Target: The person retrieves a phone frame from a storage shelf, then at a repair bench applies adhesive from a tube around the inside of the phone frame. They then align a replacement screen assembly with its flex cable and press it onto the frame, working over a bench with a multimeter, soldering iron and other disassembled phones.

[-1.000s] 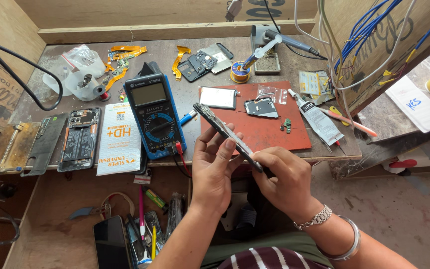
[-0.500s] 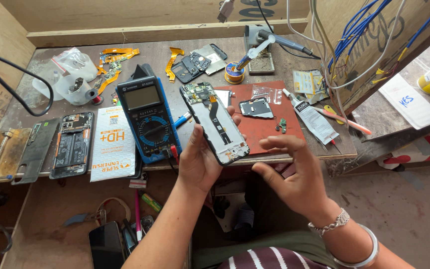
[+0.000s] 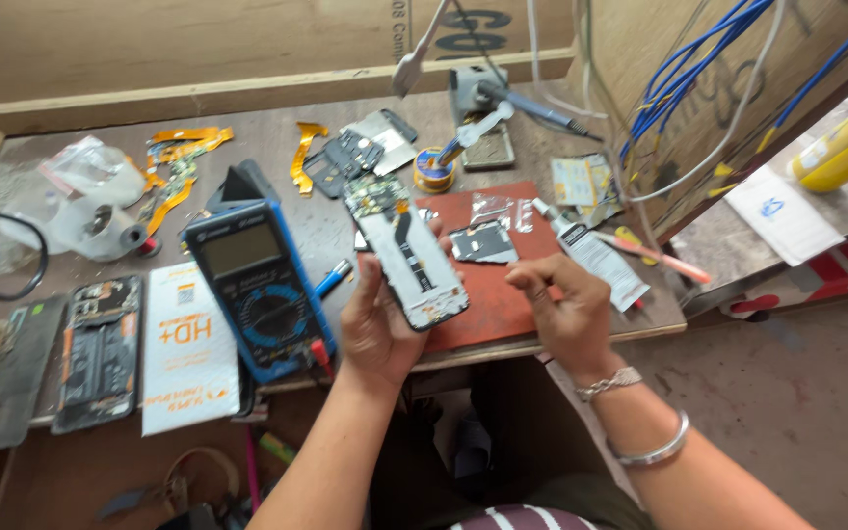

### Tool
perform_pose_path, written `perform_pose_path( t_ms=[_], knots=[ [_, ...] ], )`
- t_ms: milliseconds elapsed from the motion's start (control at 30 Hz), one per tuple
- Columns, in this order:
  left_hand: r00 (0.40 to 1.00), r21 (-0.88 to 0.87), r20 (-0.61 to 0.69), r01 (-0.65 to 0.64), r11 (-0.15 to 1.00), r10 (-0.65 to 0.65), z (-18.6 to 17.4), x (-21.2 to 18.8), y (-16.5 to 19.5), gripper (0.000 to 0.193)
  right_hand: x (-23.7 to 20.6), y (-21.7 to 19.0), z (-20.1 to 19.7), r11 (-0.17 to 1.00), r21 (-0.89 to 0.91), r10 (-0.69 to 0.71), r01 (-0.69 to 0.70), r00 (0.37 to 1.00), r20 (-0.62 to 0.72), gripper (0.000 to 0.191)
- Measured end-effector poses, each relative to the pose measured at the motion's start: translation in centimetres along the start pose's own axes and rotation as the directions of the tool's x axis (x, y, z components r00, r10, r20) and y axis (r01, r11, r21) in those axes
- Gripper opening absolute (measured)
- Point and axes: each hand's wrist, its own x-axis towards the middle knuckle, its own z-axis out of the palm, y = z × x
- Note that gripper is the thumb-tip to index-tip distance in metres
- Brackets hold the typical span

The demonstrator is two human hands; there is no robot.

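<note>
Your left hand (image 3: 377, 329) holds an opened phone (image 3: 406, 250) from below, fingers wrapped around its near end. The phone is tilted up from the table with its bare insides facing you, and a black ribbon cable runs down its middle. It hangs over the left edge of the red mat (image 3: 503, 294), between the multimeter (image 3: 257, 287) on the left and your right hand (image 3: 563, 312).

Your right hand hovers just right of the phone and does not touch it. Its fingers are curled in with thumb and forefinger pinched narrow; whether anything sits between them is too small to tell.

On the red mat, beyond your right hand, lies a small grey metal plate (image 3: 483, 241). A white glue tube (image 3: 596, 257) lies at the mat's right edge. Far behind the mat sits a roll of solder wire (image 3: 434, 169) beside a soldering iron (image 3: 532, 106). To the left of the multimeter lie a white box (image 3: 186, 345) and a stripped phone frame (image 3: 98, 351).
</note>
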Motion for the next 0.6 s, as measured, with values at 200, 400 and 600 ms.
perform_pose_path(
  t_ms=[200, 400, 600],
  knots=[
    [1.000, -0.001, -0.021, 0.000, 1.000, 0.000, 0.3, -0.1, 0.3, 0.077, -0.6, 0.6, -0.4, 0.975, 0.217, 0.008, 0.034, 0.981, -0.193, 0.022],
    [0.999, 0.012, 0.010, -0.033, 0.999, 0.033, -0.6, -0.2, -0.2, 0.075, -1.1, 2.6, -0.4, 0.932, 0.364, 0.130, -0.003, 0.936, -0.327, 0.021],
    [0.995, 0.008, 0.089, -0.036, 0.999, 0.035, -0.6, -0.2, 0.0, 0.073, -1.4, 3.0, -0.3, 0.964, 0.256, -0.014, 0.066, 0.979, -0.201, 0.025]
  ],
)
